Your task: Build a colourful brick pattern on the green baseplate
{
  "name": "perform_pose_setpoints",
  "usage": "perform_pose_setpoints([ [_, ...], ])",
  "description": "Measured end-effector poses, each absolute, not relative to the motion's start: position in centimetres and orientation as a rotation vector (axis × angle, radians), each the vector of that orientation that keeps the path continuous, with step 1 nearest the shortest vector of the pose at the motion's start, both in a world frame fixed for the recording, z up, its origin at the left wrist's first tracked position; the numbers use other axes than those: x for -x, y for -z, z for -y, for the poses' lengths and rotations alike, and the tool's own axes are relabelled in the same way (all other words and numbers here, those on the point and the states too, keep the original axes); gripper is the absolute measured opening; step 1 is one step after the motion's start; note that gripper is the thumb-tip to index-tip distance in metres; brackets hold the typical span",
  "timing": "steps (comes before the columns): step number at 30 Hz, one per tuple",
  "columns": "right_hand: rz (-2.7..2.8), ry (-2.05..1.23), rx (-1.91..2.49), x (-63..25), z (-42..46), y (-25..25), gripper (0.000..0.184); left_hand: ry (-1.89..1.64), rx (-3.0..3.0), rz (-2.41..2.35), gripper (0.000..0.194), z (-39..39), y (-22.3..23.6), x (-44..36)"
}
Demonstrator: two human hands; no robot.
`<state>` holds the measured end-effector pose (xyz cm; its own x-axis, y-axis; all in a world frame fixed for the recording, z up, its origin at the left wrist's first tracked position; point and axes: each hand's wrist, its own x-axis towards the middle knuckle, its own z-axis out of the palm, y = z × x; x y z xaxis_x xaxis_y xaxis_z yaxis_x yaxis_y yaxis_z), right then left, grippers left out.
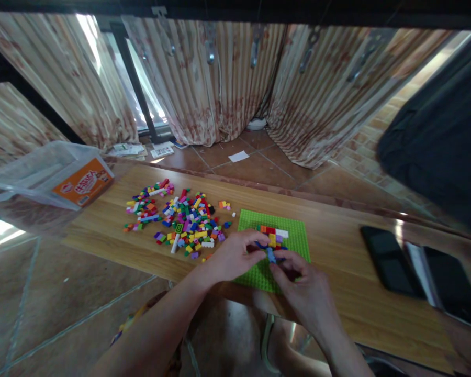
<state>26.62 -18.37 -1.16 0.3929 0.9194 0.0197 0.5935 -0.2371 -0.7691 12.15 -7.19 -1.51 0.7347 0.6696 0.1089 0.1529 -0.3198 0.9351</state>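
Green baseplate [297,235] partly built up; many loose bricks [192,220] remain at its ten o'clock.
Right hand [308,283] pinches a light-blue brick [271,255]; left hand's [235,254] grip is unclear.

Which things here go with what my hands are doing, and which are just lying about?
In use:
- light blue brick, between left hand and right hand
- green baseplate with bricks on it
- loose brick pile, probably

Just lying about, apparently:
- black phone-like device
- another dark device
- orange-labelled plastic bin
- white paper on the floor
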Motion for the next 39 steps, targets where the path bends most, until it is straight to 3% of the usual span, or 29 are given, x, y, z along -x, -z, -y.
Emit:
perform_pose_setpoints([
  [5,1.263,-0.283,2.091,-28.4,18.4,1.4,0.034,-0.636,-2.001,-0.792,0.021,6.9,1.7,-12.9],
  [14,1.461,-0.154,2.092,-27.1,17.3,2.6,0.032,-0.620,-2.206,-0.704,0.029,6.8,2.4,-13.4],
  [29,1.397,-0.383,1.965,-28.1,17.6,2.5,0.038,-0.454,-2.458,-0.595,0.045,7.0,2.6,-13.2],
  [39,1.399,-0.442,2.003,-29.2,18.3,2.5,0.046,-0.444,-2.474,-0.646,0.044,7.1,2.4,-13.2],
])
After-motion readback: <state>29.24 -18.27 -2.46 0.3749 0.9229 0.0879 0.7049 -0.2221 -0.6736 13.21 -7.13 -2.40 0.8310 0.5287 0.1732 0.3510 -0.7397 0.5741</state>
